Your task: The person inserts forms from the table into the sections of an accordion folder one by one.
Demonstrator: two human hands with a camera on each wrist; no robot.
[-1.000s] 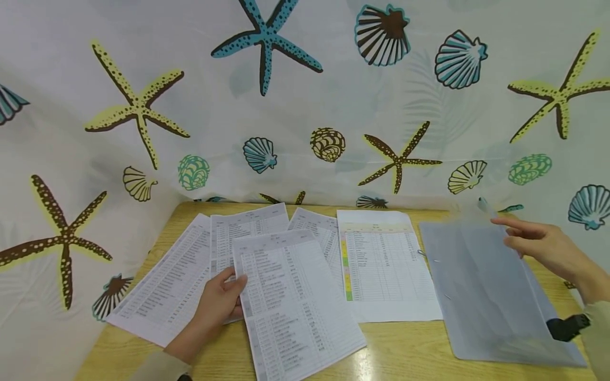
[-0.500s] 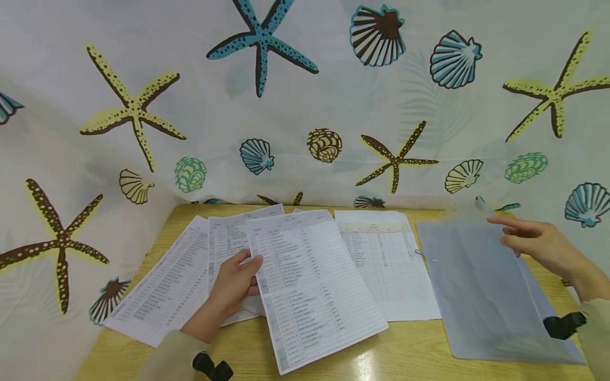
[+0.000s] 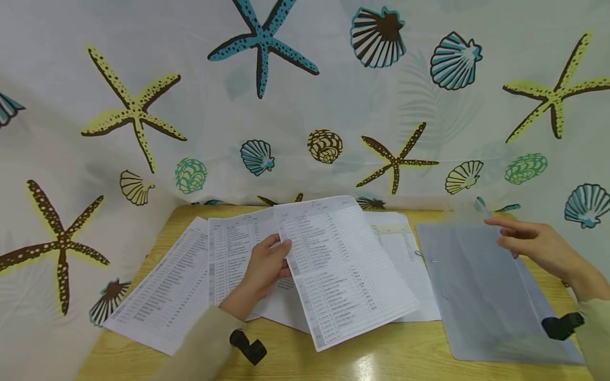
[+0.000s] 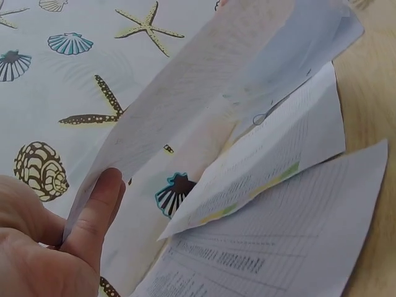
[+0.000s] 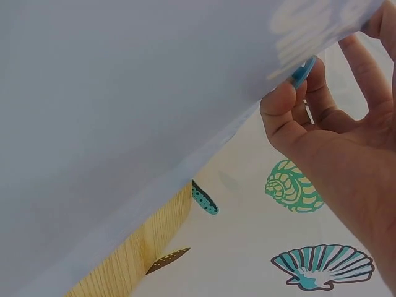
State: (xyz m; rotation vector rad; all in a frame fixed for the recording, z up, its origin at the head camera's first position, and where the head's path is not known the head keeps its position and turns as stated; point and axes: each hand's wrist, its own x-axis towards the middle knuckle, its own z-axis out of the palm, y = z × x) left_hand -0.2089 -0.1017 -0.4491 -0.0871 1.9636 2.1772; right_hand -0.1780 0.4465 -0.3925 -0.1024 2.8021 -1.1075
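My left hand (image 3: 269, 264) pinches a printed sheet (image 3: 348, 275) by its left edge, thumb on top. It is held above other papers; whether it is one sheet or a thin stack I cannot tell. In the left wrist view the thumb (image 4: 99, 204) presses against the sheet's back. My right hand (image 3: 538, 238) pinches the raised edge of a translucent plastic folder's cover (image 5: 124, 124). The folder (image 3: 481, 296) lies at the right of the table. In the right wrist view a small blue object (image 5: 302, 73) shows by the right fingertips; its kind is unclear.
Printed sheets (image 3: 162, 296) are fanned at the left. A sheet with a coloured column (image 4: 266, 179) lies partly under the held one. A small paper clip (image 3: 419, 254) sits by the folder's left edge. A shell-printed cloth (image 3: 305, 106) hangs behind the wooden table (image 3: 352, 354).
My left hand has carried the printed sheet rightward and slightly up, so it now covers most of the coloured-column sheet. The right hand keeps holding the folder cover in nearly the same place.
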